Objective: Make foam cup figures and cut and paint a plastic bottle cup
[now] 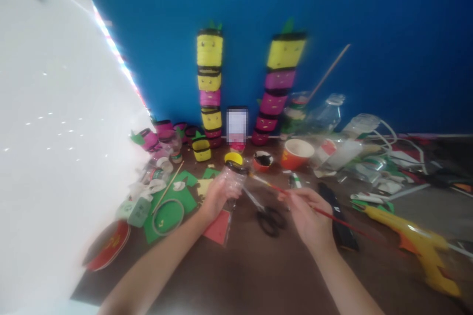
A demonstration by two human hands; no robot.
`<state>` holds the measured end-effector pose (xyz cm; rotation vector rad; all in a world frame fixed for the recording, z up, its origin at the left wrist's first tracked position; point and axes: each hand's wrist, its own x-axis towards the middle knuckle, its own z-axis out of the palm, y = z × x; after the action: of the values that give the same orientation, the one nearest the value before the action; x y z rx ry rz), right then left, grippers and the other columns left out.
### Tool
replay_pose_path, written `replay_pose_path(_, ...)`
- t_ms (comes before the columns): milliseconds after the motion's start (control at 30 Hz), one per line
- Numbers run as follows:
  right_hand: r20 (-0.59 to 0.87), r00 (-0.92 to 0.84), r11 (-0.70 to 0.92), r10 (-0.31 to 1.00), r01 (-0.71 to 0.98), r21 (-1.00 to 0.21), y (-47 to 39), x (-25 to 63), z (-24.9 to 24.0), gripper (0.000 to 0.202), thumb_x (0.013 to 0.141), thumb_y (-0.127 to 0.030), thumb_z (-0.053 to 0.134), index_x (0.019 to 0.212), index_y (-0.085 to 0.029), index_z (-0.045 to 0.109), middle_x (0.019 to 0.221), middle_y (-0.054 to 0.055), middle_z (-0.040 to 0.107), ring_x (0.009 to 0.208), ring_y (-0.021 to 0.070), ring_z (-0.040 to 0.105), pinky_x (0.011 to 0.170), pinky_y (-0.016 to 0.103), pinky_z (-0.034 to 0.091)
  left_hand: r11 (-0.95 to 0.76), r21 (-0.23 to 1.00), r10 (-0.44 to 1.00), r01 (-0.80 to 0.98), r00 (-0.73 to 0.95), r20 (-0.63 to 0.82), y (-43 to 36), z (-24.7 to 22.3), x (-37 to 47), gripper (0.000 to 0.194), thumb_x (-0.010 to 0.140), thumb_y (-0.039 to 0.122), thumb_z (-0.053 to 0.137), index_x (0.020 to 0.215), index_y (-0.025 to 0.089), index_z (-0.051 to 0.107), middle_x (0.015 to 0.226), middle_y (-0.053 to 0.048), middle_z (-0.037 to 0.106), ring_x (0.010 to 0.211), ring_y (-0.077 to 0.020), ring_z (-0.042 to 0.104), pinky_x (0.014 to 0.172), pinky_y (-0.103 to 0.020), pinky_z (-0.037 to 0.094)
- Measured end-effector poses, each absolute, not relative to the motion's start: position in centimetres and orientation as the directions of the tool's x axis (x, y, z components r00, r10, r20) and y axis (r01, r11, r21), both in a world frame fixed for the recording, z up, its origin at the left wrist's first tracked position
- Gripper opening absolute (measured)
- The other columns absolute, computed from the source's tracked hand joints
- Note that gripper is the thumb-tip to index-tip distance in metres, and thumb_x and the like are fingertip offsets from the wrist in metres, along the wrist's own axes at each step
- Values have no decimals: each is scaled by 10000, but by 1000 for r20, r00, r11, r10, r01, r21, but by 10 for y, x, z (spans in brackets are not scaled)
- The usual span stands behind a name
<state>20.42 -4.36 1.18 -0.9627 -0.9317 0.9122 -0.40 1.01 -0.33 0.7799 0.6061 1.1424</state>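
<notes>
My left hand (218,192) is closed around a clear plastic cup (232,188), which looks like a cut bottle piece, with a black rim. Between the fingers of my right hand (310,214) is a thin red paintbrush (275,187), its tip at or close to that rim; blur hides whether they touch. Just behind the cup shows a round yellow container (233,159). A small pot with black inside (262,160) stands to its right. Black-handled scissors (269,217) lie on the table between my hands.
Two tall stacks of painted cups, one mostly yellow (210,51) and one mostly pink (275,103), stand against the blue wall. Green paper (148,231) lies left. To the right are an orange paper cup (290,157), clear bottles (332,108) and a yellow glue gun (417,229).
</notes>
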Motion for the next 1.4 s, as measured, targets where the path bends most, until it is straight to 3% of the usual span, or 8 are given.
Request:
replay_pose_path(400, 233, 272, 292, 933, -198, -936, -45, 204, 6, 79, 732, -285, 687, 768, -216, 671, 693, 15, 695, 678, 162, 679, 700, 317, 567, 195, 795, 940, -575, 340, 16, 8, -3, -4, 402, 716, 391, 663, 1014, 126, 610, 832, -72, 684, 685, -171, 635, 627, -283, 491)
replay_pose_path(900, 204, 334, 277, 920, -187, -943, -39, 205, 7, 115, 690, -298, 717, 717, -202, 660, 668, 22, 700, 646, 170, 680, 661, 317, 569, 331, 712, 910, -620, 410, -67, 13, -2, -8, 478, 687, 503, 630, 949, 103, 638, 772, -86, 695, 649, -186, 643, 602, -283, 472)
replay_pose_path(1133, 238, 295, 318, 925, -265, -910, -43, 197, 24, 112, 684, -317, 722, 702, -212, 689, 648, 16, 706, 618, 151, 680, 656, 280, 566, 314, 736, 919, -599, 387, -78, 11, -2, -6, 425, 739, 450, 590, 969, 95, 630, 798, -97, 689, 680, -191, 638, 652, -308, 466)
replay_pose_path(1400, 188, 305, 269, 934, -253, -929, -40, 202, 8, 96, 689, -289, 727, 713, -212, 675, 652, 1, 693, 638, 143, 675, 666, 280, 563, 328, 731, 909, -598, 411, -72, 11, -3, -6, 452, 677, 478, 641, 933, 105, 643, 769, -84, 689, 643, -189, 636, 604, -287, 465)
